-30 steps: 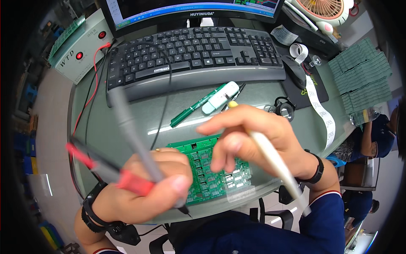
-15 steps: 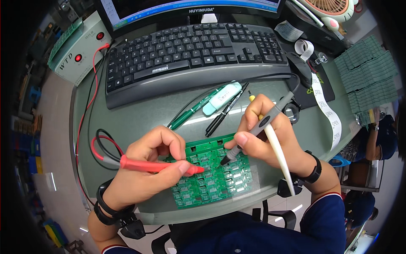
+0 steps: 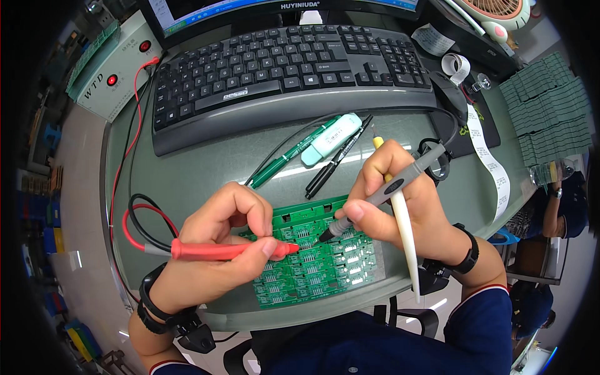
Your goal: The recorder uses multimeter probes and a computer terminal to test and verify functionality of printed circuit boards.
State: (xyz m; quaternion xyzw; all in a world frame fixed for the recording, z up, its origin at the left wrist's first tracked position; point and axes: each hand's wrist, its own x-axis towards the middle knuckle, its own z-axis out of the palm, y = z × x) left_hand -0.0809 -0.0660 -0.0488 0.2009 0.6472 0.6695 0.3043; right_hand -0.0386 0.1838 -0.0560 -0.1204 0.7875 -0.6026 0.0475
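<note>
A green panel of small circuit boards (image 3: pixel 312 276) lies flat near the table's front edge, partly covered by my hands. My left hand (image 3: pixel 215 222) is closed around a red test probe (image 3: pixel 203 251), whose tip points right over the panel's upper middle. My right hand (image 3: pixel 431 215) grips a grey test probe (image 3: pixel 400 181) with a black tip, slanting down left to the same area. Also tucked in that hand is a slim white tapered stick (image 3: pixel 405 234) with a yellow collar and thin metal point. Whether either probe tip touches the board, I cannot tell.
Behind the panel lie a green pen (image 3: pixel 275 169), a pale green highlighter (image 3: pixel 326 145) and a black marker (image 3: pixel 331 172). A keyboard (image 3: pixel 275 75) spans the back. A mouse (image 3: pixel 449 97), a paper strip (image 3: pixel 490 162) and stacked green boards (image 3: pixel 545 106) stand right; a grey box (image 3: pixel 119 69) stands left.
The grey probe's tip has moved slightly left, closer to the red one. The red probe has shifted a little left, and the white stick has tilted more upright. The view has shifted slightly.
</note>
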